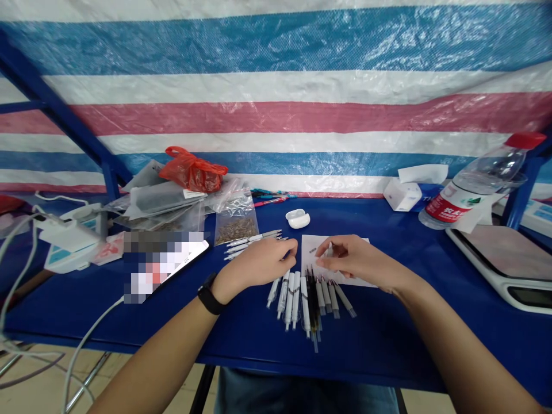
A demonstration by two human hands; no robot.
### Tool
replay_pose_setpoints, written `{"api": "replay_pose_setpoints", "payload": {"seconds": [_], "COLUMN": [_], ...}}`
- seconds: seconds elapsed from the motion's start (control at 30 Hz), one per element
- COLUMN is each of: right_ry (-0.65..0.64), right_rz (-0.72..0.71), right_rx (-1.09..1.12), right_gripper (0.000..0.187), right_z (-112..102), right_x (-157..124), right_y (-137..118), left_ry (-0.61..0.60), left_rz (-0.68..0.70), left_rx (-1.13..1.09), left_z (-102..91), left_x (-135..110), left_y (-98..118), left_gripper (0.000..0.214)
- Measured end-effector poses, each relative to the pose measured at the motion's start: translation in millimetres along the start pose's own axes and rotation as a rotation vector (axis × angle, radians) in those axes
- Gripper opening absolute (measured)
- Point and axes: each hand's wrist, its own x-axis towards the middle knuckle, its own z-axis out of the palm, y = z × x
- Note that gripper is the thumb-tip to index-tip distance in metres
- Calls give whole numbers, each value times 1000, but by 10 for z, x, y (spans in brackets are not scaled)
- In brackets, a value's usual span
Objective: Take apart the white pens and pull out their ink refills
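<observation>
My left hand (263, 261) rests on the blue table (388, 339) with its fingers curled over the tops of several white pen barrels (290, 296). A black band sits on that wrist. My right hand (351, 259) lies over a white paper sheet (311, 253), fingers pinched on a small pale part I cannot make out. Between and below the hands lie several pen parts side by side, some with dark refills (313, 305). A few assembled pens (254, 238) lie just beyond my left hand.
A white earbud case (298, 218) and a clear bag of springs (236, 227) sit behind the hands. Plastic bags and a red bag (192, 171) are piled at back left. A phone (172, 264), a water bottle (472, 192), a tissue box (403, 194) and a scale (504, 259) flank the area.
</observation>
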Motion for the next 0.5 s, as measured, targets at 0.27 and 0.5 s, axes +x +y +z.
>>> {"api": "replay_pose_setpoints", "payload": {"seconds": [0.27, 0.5], "right_ry": [-288, -269], "right_rz": [-9, -84], "right_rx": [-49, -39], "right_gripper": [22, 26], "right_z": [-31, -13], "right_x": [-96, -73], "right_y": [-12, 4], "left_ry": [265, 201], "left_rz": [188, 285], "left_rx": [181, 142], "left_z": [270, 341], "left_x": [125, 131], "left_y": [149, 153], "left_gripper": [24, 24]}}
